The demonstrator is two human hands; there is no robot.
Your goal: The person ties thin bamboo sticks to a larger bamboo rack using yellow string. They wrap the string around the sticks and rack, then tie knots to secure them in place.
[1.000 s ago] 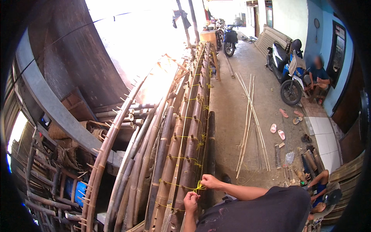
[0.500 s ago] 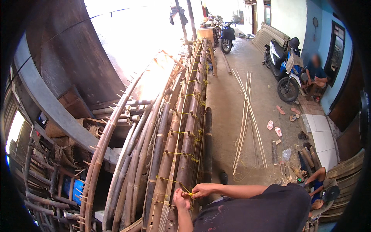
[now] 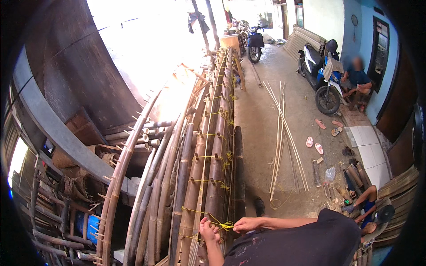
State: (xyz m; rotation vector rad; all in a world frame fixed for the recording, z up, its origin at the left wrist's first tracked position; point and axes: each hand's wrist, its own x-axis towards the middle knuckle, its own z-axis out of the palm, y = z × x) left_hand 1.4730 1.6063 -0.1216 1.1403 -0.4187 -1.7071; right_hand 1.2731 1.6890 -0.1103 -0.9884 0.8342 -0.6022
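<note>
A bright yellow string (image 3: 226, 226), bunched in a knot or bow, stretches between my two hands over the bamboo poles. My right hand (image 3: 245, 224) pinches the string's end just right of the bunch. My left hand (image 3: 209, 230) is closed at the left side of the bunch, fingers curled on the string. Under them lie long brown bamboo poles (image 3: 213, 164) side by side, with short wooden pegs (image 3: 212, 181) standing up from them. Yellow ties (image 3: 205, 180) cross the poles at intervals, running away from me.
Pegged curved bamboo (image 3: 116, 181) and loose poles lie to the left. Thin bamboo strips (image 3: 281, 133) rest on the floor at right. Beyond them are pink slippers (image 3: 309, 142), a parked motorbike (image 3: 327, 98) and a seated person (image 3: 357, 80). Another person (image 3: 372, 213) crouches at the lower right.
My right hand has drawn away to the right from my left hand, and the yellow bunch now shows stretched between them. The view has shifted slightly.
</note>
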